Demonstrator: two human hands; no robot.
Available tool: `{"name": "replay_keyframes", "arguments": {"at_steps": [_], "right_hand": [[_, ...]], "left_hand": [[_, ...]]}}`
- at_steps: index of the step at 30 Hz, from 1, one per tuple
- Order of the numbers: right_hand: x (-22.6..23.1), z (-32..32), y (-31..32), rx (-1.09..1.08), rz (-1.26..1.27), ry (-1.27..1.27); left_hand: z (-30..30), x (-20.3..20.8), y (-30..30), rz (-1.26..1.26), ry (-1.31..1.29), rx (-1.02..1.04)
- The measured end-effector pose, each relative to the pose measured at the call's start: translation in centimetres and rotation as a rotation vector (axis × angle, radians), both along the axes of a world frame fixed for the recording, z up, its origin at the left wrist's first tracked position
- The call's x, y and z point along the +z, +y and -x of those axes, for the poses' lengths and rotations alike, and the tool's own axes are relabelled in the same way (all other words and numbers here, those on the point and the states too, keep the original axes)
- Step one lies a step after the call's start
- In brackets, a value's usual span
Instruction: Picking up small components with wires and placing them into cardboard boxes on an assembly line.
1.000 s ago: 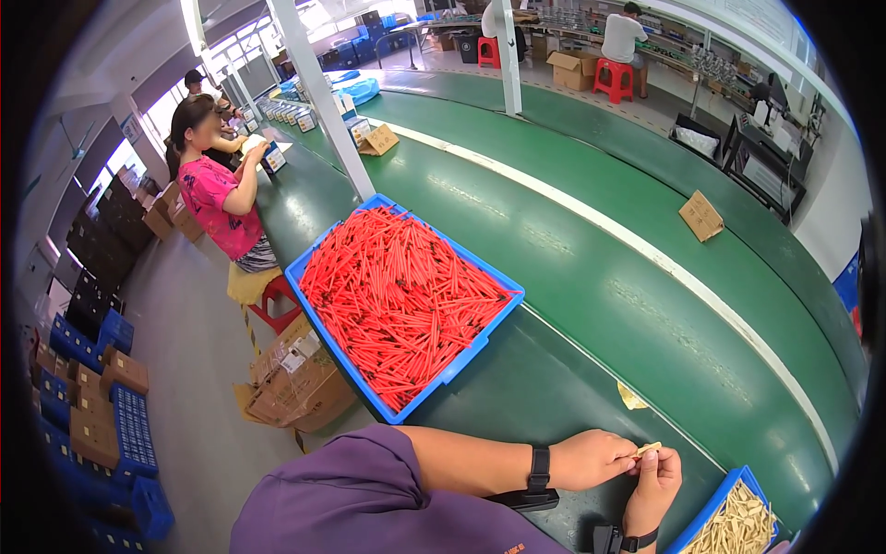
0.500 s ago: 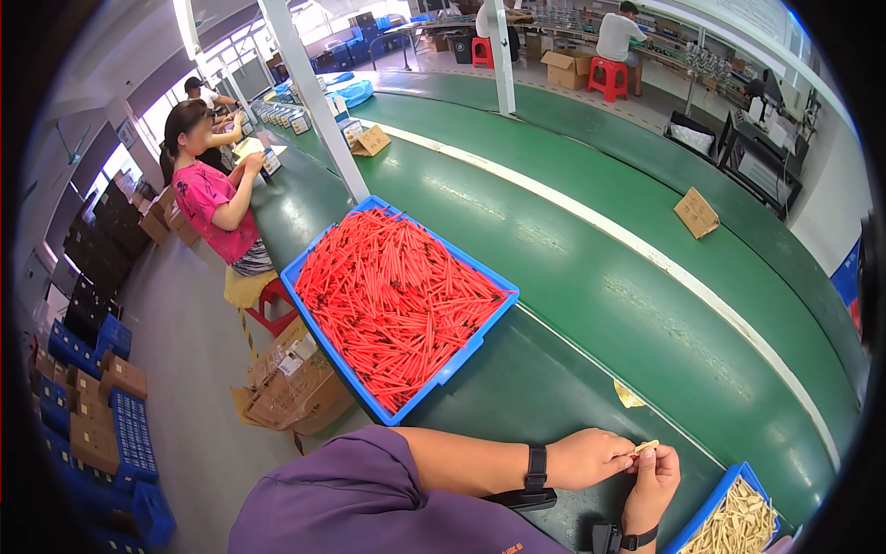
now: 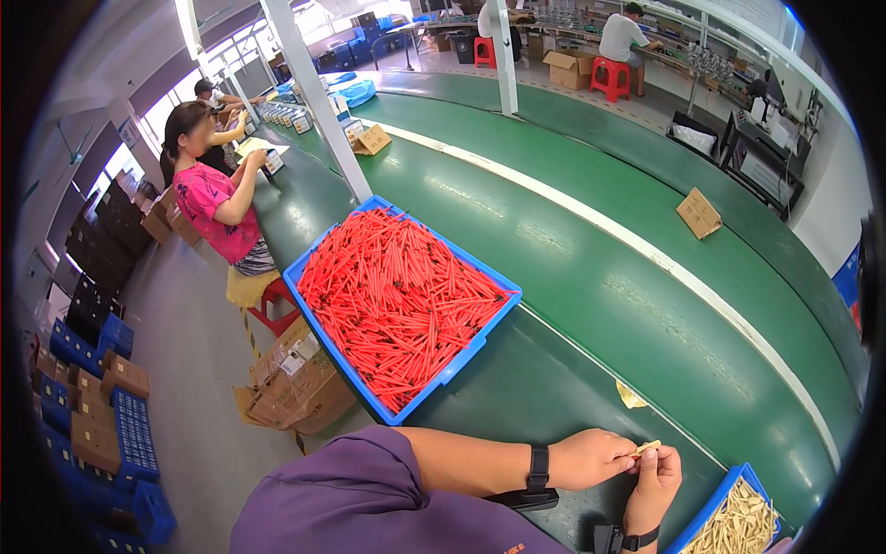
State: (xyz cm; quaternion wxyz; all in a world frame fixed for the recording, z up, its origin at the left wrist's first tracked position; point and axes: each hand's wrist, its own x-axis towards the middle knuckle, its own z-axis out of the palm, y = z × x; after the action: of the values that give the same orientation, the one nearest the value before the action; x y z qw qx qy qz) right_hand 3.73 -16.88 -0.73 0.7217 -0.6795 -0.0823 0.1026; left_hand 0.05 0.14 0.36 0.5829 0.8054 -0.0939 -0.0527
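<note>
My left hand (image 3: pixel 588 459) and my right hand (image 3: pixel 654 482) meet over the green work surface at the lower right. Both are closed, with their fingertips pinching a small, narrow cream-coloured piece (image 3: pixel 649 447) between them. Its lower part is hidden by my fingers. Beside my right hand stands a blue bin (image 3: pixel 706 512) filled with similar thin cream-coloured pieces (image 3: pixel 736 522). Left of my hands, a large blue tray (image 3: pixel 480 343) is heaped with thin red sticks (image 3: pixel 397 300) that have dark ends.
A yellowish scrap (image 3: pixel 630 394) lies beyond my hands at the surface's pale seam. A white post (image 3: pixel 318 102) rises behind the tray. A co-worker in pink (image 3: pixel 217 208) handles a small box at left. Below the tray, a cardboard box (image 3: pixel 300 383) stands on the floor.
The whole view has shifted very slightly. My hands stay together on the cream-coloured piece, which now shows a little straighter above the fingertips.
</note>
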Motion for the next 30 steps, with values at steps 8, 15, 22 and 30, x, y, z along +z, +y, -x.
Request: {"name": "replay_keyframes", "arguments": {"at_steps": [8,15,22,30], "right_hand": [[0.0,0.3,-0.1,0.008,-0.014,0.016],[-0.1,0.6,0.1,0.001,0.049,-0.035],[-0.8,-0.7,0.2,0.053,-0.137,0.088],[-0.2,0.2,-0.4,0.112,-0.311,0.174]], "left_hand": [[0.2,-0.6,-0.3,0.004,0.022,-0.004],[0.5,-1.2,0.3,0.005,-0.122,0.02],[-0.4,-0.2,0.0,-0.003,0.153,0.081],[0.1,-0.2,-1.4,0.119,0.171,0.088]]}}
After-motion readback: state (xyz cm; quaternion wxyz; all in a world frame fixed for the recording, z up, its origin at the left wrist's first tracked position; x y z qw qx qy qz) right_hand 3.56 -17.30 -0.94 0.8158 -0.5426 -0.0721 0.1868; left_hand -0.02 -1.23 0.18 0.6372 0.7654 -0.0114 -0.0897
